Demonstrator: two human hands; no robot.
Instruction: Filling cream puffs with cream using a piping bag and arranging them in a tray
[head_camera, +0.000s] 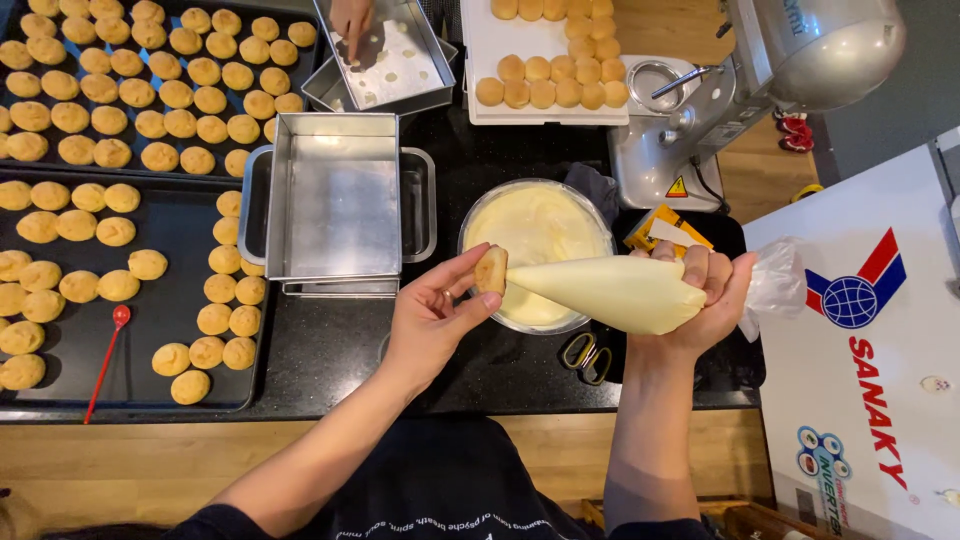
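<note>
Pressure is our risk: our right hand (700, 290) grips the full piping bag (610, 292), left hand (435, 315) pinches the puff (491, 270) at nine o'clock of its tip; squeezing hard may burst it.

Surroundings of the black countertop (330, 350).
Rows of golden round pastry shells (150, 95) are laid on dark baking trays (180, 215); stacked rectangular metal pans (335, 195) and a steel stand mixer (790, 50) are shown.

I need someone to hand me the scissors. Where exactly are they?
Start at the bowl of pale cream mid-counter. Just below its lower right edge, under the piping bag that the right hand holds, lie the scissors on the black counter. Their two yellow-rimmed loops set them apart.
</note>
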